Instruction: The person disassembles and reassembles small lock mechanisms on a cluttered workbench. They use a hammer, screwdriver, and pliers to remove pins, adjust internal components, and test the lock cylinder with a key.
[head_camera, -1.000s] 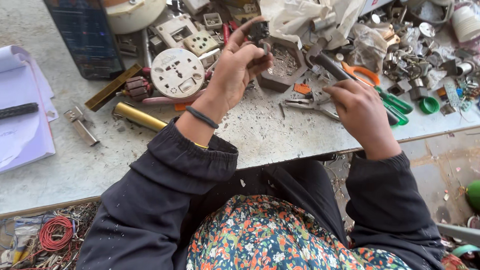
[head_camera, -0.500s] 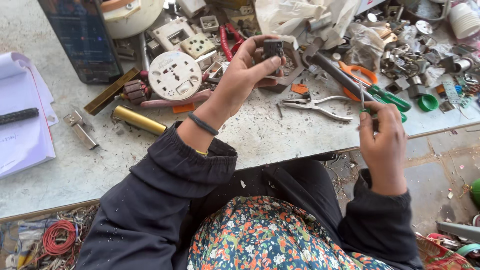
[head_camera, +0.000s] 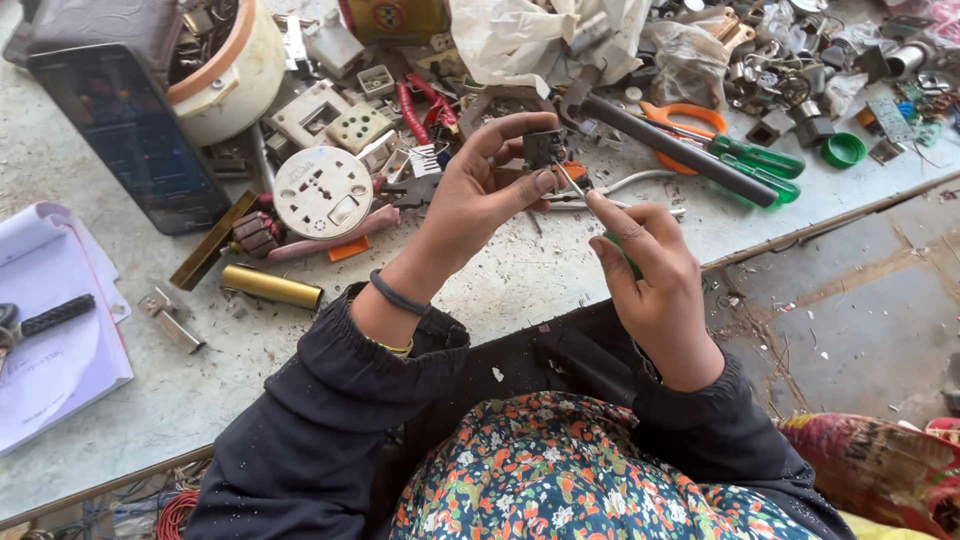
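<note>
Small dark part (head_camera: 543, 150): pinched in left hand (head_camera: 470, 205) between thumb and fingertips, raised above near edge of bench (head_camera: 250, 370), just ahead of lap.
Left hand: closed on part, thumb below, index curled over top.
Right hand (head_camera: 650, 270): fingers closed round green-handled screwdriver (head_camera: 590, 205), thin metal shaft angled up, tip touching part.
Stage, as judged: work on part under way, tool applied, part not yet set down; whether a screw was loosened or tightened could not be told.
Near bench: brass tube (head_camera: 272, 287) lying flat beside a small metal bracket (head_camera: 170, 317); white notepad (head_camera: 50, 330) at left edge.
Mid bench: round white socket plate (head_camera: 322, 192) face up, untouched, well apart from part; hammer (head_camera: 670, 145) and orange-handled scissors (head_camera: 690, 115) lying beyond hands.
Far bench: dark phone (head_camera: 130, 130) flat, white tub (head_camera: 235, 75) with loose parts, crumpled white bag (head_camera: 530, 35), heap of small fittings at right.
Remaining, as judged: many loose fittings unsorted across bench.
</note>
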